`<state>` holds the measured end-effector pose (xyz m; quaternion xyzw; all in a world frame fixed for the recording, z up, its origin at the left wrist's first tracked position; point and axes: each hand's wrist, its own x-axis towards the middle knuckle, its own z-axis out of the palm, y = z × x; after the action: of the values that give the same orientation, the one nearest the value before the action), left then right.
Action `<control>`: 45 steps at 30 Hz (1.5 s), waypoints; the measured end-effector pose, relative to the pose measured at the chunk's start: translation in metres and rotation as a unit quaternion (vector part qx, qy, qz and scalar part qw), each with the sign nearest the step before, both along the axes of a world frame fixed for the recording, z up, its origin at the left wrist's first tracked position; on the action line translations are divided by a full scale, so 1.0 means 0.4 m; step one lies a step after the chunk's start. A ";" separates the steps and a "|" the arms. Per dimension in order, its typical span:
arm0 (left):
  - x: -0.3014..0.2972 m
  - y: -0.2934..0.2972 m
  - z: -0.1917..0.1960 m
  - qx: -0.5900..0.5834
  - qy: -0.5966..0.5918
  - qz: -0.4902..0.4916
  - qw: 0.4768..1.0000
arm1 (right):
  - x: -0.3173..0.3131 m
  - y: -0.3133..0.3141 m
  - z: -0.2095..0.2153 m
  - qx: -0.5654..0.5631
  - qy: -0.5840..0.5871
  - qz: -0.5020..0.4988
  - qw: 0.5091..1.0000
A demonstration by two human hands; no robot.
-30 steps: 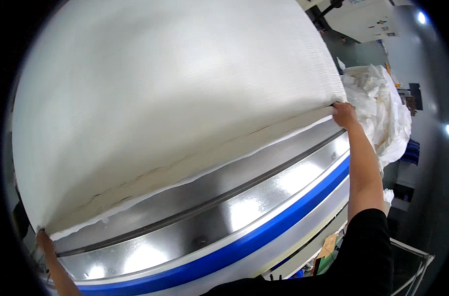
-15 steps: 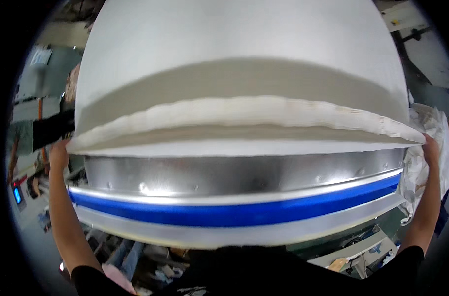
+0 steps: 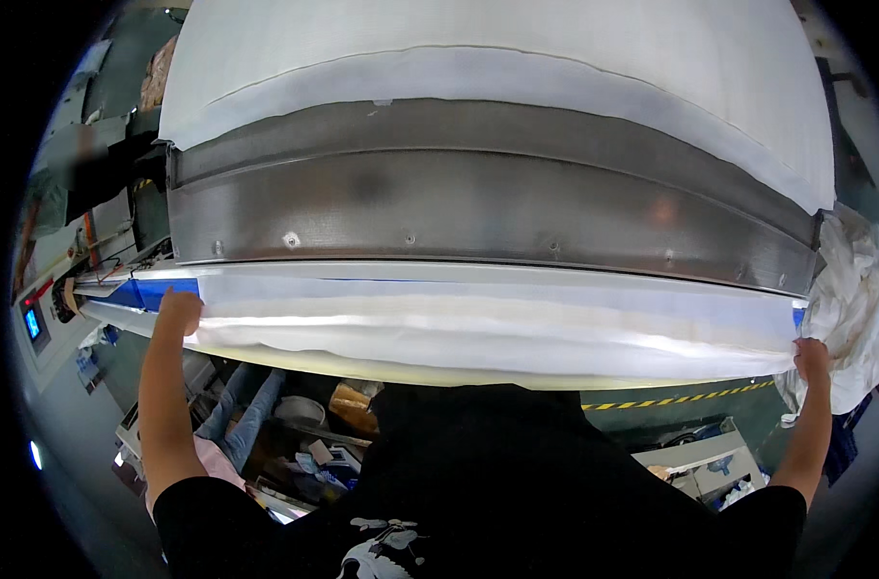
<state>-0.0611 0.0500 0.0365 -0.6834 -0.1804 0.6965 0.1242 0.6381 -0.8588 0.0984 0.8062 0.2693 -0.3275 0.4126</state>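
Note:
A wide white sheet [image 3: 497, 323] hangs stretched over the front rim of a large machine. My left hand [image 3: 179, 314] grips its left corner, and my right hand [image 3: 811, 359] grips its right corner at the far side. Above the sheet runs a curved grey metal panel [image 3: 478, 207]. Behind that panel, more white cloth [image 3: 497, 68] lies flat on the machine's bed. A short piece of the blue front strip [image 3: 160, 289] shows left of my left hand.
A heap of crumpled white linen [image 3: 854, 299] sits at the right. A small control screen [image 3: 31, 323] is at the left edge. Below the machine lie a cart with bowls and packets [image 3: 304, 434] and a floor with yellow-black tape [image 3: 681, 398].
The sheet's near edge came down from the machine's bed to hang over the front rim, now covering the blue strip. Both hands moved down and toward me with it.

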 end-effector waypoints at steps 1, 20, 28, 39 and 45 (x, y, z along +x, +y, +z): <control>-0.010 -0.012 -0.009 -0.014 0.020 -0.003 1.000 | -0.007 0.001 -0.007 -0.024 0.009 -0.012 1.000; 0.012 0.031 0.034 0.331 -0.116 0.170 0.921 | -0.078 -0.019 -0.110 0.038 0.022 0.017 0.999; 0.197 -0.104 -0.037 0.259 -0.475 0.145 0.829 | -0.040 -0.105 -0.249 -0.146 0.144 -0.034 0.978; 0.794 -0.895 -0.074 -0.398 -0.650 0.222 0.607 | -0.199 0.265 -0.148 0.016 0.274 -0.143 0.951; 0.990 -1.145 -0.101 -0.578 -0.578 0.205 0.538 | -0.283 0.436 -0.131 0.071 0.367 -0.207 0.904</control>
<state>0.3350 -0.4079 -0.0040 -0.8050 0.0940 0.1101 -0.5753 0.5248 -0.6843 0.0459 0.6941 0.2512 -0.6580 0.1489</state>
